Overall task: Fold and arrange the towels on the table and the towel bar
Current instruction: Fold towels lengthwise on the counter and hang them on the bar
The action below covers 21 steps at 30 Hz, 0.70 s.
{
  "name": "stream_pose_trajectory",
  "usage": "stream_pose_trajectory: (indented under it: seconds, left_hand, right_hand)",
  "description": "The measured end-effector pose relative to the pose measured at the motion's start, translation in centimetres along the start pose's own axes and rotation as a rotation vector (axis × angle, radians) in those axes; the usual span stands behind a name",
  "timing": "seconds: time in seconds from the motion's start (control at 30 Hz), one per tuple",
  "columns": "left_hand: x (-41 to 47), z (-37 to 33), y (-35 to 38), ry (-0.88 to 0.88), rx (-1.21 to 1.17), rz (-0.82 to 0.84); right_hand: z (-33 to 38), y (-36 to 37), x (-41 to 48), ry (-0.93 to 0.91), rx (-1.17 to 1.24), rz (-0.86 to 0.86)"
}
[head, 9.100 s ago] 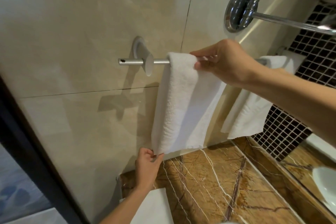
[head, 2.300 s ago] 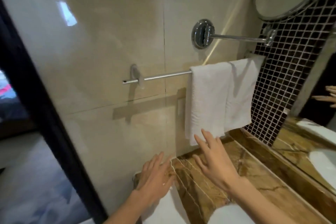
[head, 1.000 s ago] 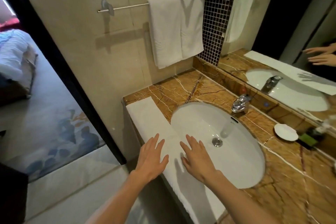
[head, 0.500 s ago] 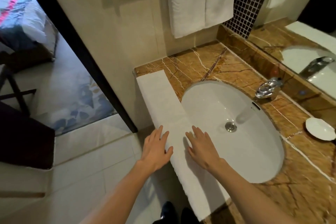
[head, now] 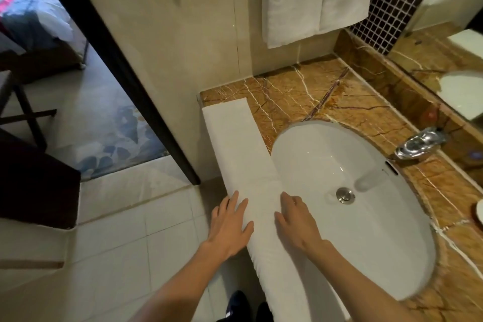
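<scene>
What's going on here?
A person is arranging towels at a bathroom counter. The left hand and right hand lie flat, fingers straight, at either edge of a long folded towel laid along the counter's front beside the sink. Two more white towels hang side by side on the wall behind.

No text, label, brand or number can be read anywhere. A small dark mark is seen on the far wall of the sink [head: 313, 154], just below the tap [head: 418, 142], but it is too small to be made out.
</scene>
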<state>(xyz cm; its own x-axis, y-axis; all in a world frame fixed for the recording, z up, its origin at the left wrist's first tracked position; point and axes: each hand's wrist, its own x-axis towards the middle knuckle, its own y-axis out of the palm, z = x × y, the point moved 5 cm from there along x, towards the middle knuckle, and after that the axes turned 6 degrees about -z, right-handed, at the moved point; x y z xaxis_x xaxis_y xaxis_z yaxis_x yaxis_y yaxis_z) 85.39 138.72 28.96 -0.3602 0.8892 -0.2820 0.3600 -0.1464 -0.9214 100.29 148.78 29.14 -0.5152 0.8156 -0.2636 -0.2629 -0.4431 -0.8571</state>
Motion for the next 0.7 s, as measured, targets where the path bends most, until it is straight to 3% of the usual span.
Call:
stream_pose_trajectory:
  seconds: [0.17, 0.23, 0.37, 0.5, 0.7]
  left_hand:
    - [0.5, -0.1, 0.4, 0.002, -0.064, 0.018]
    - [0.6, -0.1, 0.4, 0.005, -0.092, 0.019]
    - [0.9, 0.2, 0.4, -0.014, -0.248, 0.031]
    - [1.7, 0.0, 0.4, -0.066, -0.466, 0.05]
    - [2.5, 0.3, 0.4, -0.313, -0.834, -0.004]
  right_hand:
    - [-0.4, 0.4, 1.4, 0.114, 0.022, 0.012]
    - [-0.9, 0.8, 2.4, 0.195, 0.124, 0.084]
    - [-0.5, -0.2, 3.3, 0.261, 0.442, 0.043]
    - [-0.9, -0.6, 3.9, 0.38, 0.555, 0.05]
    - [-0.3, -1.2, 3.6, 0.395, 0.6, 0.056]
